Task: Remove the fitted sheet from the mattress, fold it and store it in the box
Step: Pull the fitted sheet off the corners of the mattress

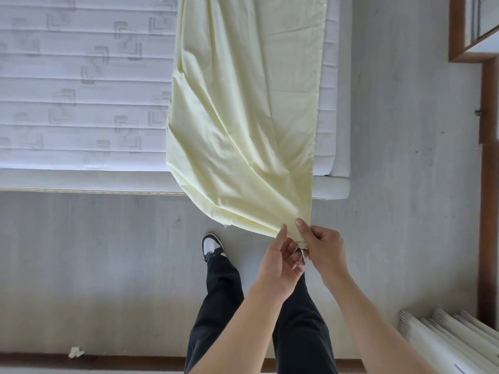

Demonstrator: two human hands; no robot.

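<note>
A pale yellow fitted sheet (pixel 243 117) lies as a long folded strip along the right part of the bare white quilted mattress (pixel 81 90). Its near end is pulled off the mattress edge and hangs over the floor. My right hand (pixel 322 249) pinches the gathered near corner of the sheet. My left hand (pixel 280 261) is just beside it, thumb up against the same corner with its fingers curled under the fabric. No box is in view.
Grey wood-look floor (pixel 108 265) lies between me and the mattress. My legs in black trousers and a black-and-white shoe (pixel 212 247) stand below the hands. A wooden door frame (pixel 488 184) runs along the right. White rolled items (pixel 448 344) lie at bottom right; a paper scrap (pixel 76 352) at bottom left.
</note>
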